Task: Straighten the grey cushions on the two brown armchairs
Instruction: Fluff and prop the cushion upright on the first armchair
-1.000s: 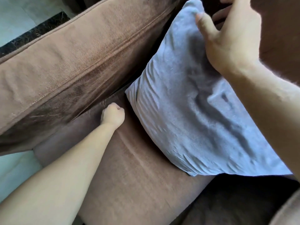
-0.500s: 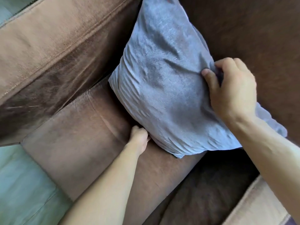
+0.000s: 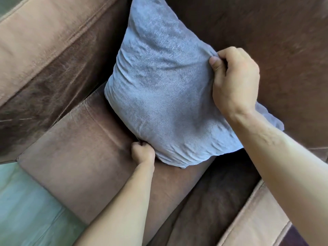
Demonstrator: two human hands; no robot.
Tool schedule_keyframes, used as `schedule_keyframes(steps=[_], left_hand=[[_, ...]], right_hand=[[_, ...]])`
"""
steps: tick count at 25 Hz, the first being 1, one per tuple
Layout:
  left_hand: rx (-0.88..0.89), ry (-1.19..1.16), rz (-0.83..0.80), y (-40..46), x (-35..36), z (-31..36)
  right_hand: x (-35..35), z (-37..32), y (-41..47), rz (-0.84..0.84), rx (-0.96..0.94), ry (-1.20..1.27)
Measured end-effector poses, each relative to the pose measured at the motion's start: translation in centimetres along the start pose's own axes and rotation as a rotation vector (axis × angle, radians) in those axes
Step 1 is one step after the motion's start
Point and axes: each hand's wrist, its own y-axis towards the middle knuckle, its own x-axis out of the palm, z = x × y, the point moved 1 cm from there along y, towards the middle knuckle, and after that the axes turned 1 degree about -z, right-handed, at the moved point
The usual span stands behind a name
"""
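1. Brown velvet-like upholstered armchair (image 3: 74, 157) fills most of the view: padded arm up-left of both grips, backrest behind and right of the right-hand grip, flat seat pad under the left-hand grip. A 2nd padded arm shows at lower right.
2. Pale green-grey smooth floor (image 3: 26, 210) visible at lower left, beyond the seat pad's front edge, well away from both grips.
3. Grey square fabric cushion (image 3: 163, 96), surface crumpled, stands tilted on 1 corner in the angle between seat pad and backrest. Its lowest corner touches the seat pad just right of the left-hand grip; its top corner leans toward the backrest, above both grips.
4. Right hand (image 3: 236, 80), bare forearm entering from lower right, is closed on the cushion's right-side edge; fabric is bunched between thumb and curled fingers (image 3: 229, 54). The cushion's far-right corner trails out below the wrist.
5. Left hand (image 3: 142, 152), bare forearm entering from bottom centre, is fisted against the cushion's lower-left edge, near the bottom corner. Fingers are tucked at the fabric; cannot tell for certain whether cloth is pinched inside.
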Motion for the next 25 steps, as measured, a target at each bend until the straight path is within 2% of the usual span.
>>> schedule_keyframes(steps=[4, 7, 11, 14, 18, 21, 23, 24, 25], left_hand=[[0.124, 0.087, -0.033, -6.2, -1.8, 2.0], [0.058, 0.140, -0.156, -4.1, -2.0, 0.1], [0.030, 0.155, -0.158, -4.3, -4.1, 0.1], [0.148, 0.192, -0.146, -4.9, -5.9, 1.1], [0.510, 0.366, 0.011, -6.8, -5.6, 6.4], [1.025, 0.475, 0.037, -11.9, -3.3, 11.4], [1.383, 0.702, -0.028, -15.1, -1.0, 12.8], [1.506, 0.849, -0.043, -16.4, 0.1, 13.0], [1.557, 0.988, -0.036, -17.2, 1.2, 13.4]], right_hand=[[-0.6, 0.3, -1.2, 0.071, -0.006, 0.052], [-0.5, 1.5, -1.5, -0.086, 0.060, -0.032], [-1.9, 3.2, -2.7, -0.184, 0.085, -0.079], [-3.8, 4.8, -4.8, -0.216, 0.156, -0.111], [-5.8, 7.9, -7.9, -0.250, 0.283, -0.160], [-6.3, 9.9, -9.6, -0.297, 0.331, -0.286], [-6.7, 10.9, -9.9, -0.303, 0.381, -0.278], [-7.2, 11.3, -9.8, -0.289, 0.417, -0.237], [-7.6, 11.7, -9.7, -0.264, 0.443, -0.192]])
